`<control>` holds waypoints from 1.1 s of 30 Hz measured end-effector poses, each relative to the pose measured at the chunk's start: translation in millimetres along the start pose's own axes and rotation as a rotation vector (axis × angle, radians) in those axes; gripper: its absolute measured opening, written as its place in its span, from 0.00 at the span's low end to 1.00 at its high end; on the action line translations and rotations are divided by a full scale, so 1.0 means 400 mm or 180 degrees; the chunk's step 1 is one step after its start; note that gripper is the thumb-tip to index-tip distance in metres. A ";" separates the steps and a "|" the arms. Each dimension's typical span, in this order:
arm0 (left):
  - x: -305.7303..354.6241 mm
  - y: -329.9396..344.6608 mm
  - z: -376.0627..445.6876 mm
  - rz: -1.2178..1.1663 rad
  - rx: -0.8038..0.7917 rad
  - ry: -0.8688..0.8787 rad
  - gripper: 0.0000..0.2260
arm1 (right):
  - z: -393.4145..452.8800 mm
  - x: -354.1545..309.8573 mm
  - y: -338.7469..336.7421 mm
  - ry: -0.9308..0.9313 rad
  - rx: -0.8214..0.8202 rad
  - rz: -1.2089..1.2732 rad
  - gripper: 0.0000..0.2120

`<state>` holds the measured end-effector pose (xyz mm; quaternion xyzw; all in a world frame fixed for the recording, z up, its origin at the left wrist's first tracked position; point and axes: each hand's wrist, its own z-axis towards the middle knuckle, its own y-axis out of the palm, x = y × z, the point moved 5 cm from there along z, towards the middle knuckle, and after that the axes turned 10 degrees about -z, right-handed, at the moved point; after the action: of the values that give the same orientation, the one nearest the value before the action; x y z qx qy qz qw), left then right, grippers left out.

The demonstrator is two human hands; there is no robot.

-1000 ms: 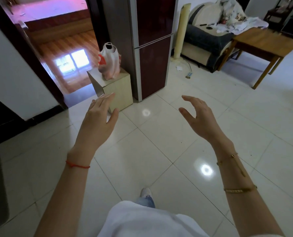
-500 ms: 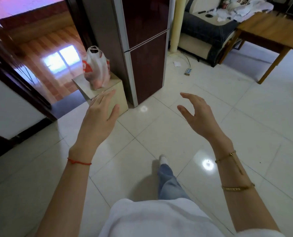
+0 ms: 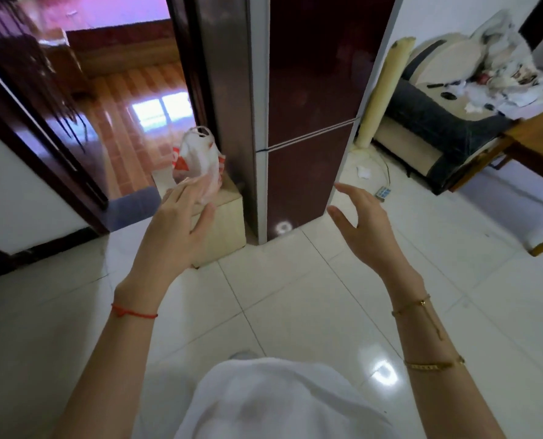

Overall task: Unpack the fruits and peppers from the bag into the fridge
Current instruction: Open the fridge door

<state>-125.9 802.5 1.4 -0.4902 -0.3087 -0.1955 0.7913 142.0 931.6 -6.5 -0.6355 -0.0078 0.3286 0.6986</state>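
Observation:
A white and red plastic bag (image 3: 197,160) stands upright on a small beige box (image 3: 222,220) just left of the dark red fridge (image 3: 308,115), whose two doors are closed. My left hand (image 3: 172,229) is raised with straight fingers, its fingertips overlapping the bag's lower part in the view; whether they touch it I cannot tell. My right hand (image 3: 365,226) hovers with spread, relaxed fingers in front of the fridge's lower right corner and holds nothing. The bag's contents are hidden.
A doorway (image 3: 127,99) onto a wooden floor opens left of the fridge. A rolled mat (image 3: 381,93) leans right of the fridge, with a cluttered sofa (image 3: 444,103) and a wooden table (image 3: 536,134) beyond. White floor tiles (image 3: 295,296) lie below me.
I have walked closer to the fridge and the bag. Both hands have stayed raised and empty, and the left one now reaches up to the bag.

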 end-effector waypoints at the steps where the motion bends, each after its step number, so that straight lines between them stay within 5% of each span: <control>1: -0.011 0.004 0.029 -0.0004 0.0041 -0.0062 0.21 | 0.045 0.000 0.006 -0.0059 -0.0023 0.0021 0.23; 20: -0.247 0.101 0.611 0.0070 -0.0008 -0.0512 0.21 | 0.694 0.003 0.188 -0.0132 -0.0177 0.0280 0.23; 33: -0.304 0.166 0.836 -0.0128 -0.0196 -0.0675 0.21 | 0.871 0.015 0.228 -0.0008 -0.0002 0.0483 0.23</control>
<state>-273.7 1132.6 -15.0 -0.5259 -0.3943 -0.1678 0.7347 -43.6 1240.0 -23.4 -0.6341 0.0395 0.3813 0.6715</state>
